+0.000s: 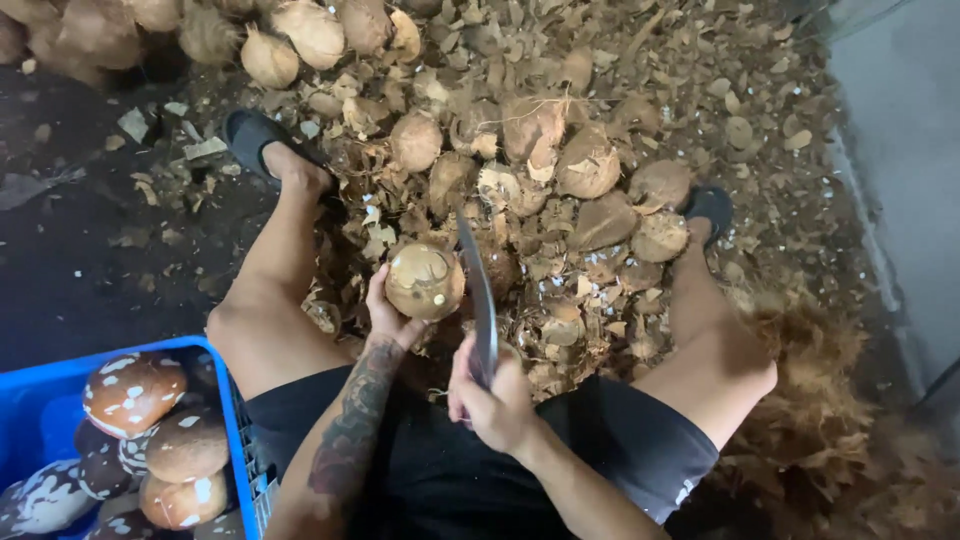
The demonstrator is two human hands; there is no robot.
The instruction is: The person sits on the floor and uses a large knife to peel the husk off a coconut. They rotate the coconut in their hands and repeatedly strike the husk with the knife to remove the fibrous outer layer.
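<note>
My left hand grips a husked, pale brown coconut from below and holds it up between my knees. My right hand is closed around the handle of a long curved knife, whose dark blade rises beside the coconut's right side, close to it or touching. My forearms come in from the bottom of the view, and I sit with both legs spread.
A heap of coconuts and husk scraps lies on the floor ahead between my sandalled feet. More coconuts are piled at the top left. A blue crate at the bottom left holds peeled dark-and-white coconuts. Fibrous husk lies at right.
</note>
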